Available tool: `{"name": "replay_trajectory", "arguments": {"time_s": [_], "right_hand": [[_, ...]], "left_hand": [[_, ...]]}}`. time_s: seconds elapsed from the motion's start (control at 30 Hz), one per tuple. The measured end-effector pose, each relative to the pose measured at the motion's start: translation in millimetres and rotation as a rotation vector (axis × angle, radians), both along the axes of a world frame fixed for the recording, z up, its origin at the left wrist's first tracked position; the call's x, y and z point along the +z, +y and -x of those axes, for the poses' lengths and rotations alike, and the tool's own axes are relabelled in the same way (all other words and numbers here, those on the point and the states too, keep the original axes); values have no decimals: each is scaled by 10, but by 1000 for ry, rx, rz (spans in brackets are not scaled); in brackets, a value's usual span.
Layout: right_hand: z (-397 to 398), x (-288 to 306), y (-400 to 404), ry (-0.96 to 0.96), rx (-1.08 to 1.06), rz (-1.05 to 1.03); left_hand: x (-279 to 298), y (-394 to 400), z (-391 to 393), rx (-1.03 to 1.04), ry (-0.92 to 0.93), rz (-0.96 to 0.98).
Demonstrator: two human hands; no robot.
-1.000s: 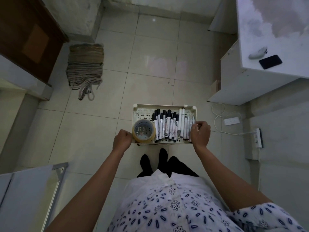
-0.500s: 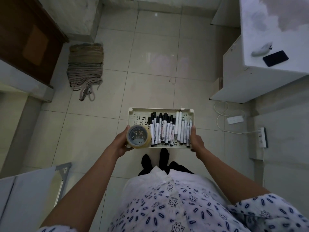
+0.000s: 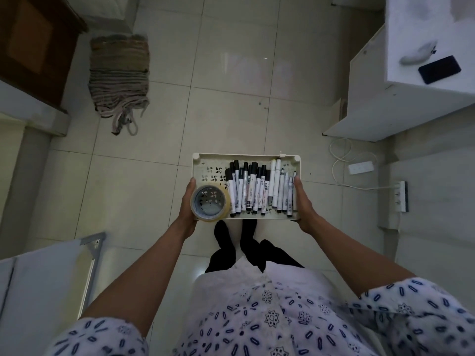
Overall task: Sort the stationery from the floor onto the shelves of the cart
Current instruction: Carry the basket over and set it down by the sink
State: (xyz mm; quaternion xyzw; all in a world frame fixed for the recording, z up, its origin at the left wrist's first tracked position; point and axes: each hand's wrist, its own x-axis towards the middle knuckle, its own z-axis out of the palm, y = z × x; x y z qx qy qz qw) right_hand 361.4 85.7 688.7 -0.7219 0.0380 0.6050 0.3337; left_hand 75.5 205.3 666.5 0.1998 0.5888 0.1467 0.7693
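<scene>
A cream perforated tray is held level above the tiled floor, in front of my feet. In it lie several black-capped and white markers side by side, and a roll of yellowish tape sits at its near left corner. My left hand grips the tray's left side, thumb along the rim by the tape. My right hand grips the right side, thumb on the rim beside the markers. The fingers of both hands are hidden under the tray.
A folded striped cloth lies on the floor at far left, by a brown wooden door. A white desk with a black phone stands at right. Below it are a power strip and cables. A white panel fills the near left.
The tray has come up off the floor toward me. Both hands moved from fists at its near corners to a grip along its left and right sides.
</scene>
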Motion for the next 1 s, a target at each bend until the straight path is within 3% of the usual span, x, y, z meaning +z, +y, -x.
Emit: {"name": "replay_trajectory", "arguments": {"time_s": [0.47,0.67,1.0], "right_hand": [[55,-37,62,-62,24,98],[42,1,133,-109,61,189],[101,6,99,-100,20,210]], "left_hand": [[-39,-2,16,-31,10,-25],[-2,86,66,-178,-72,105],[17,21,30,-53,-131,134]]}}
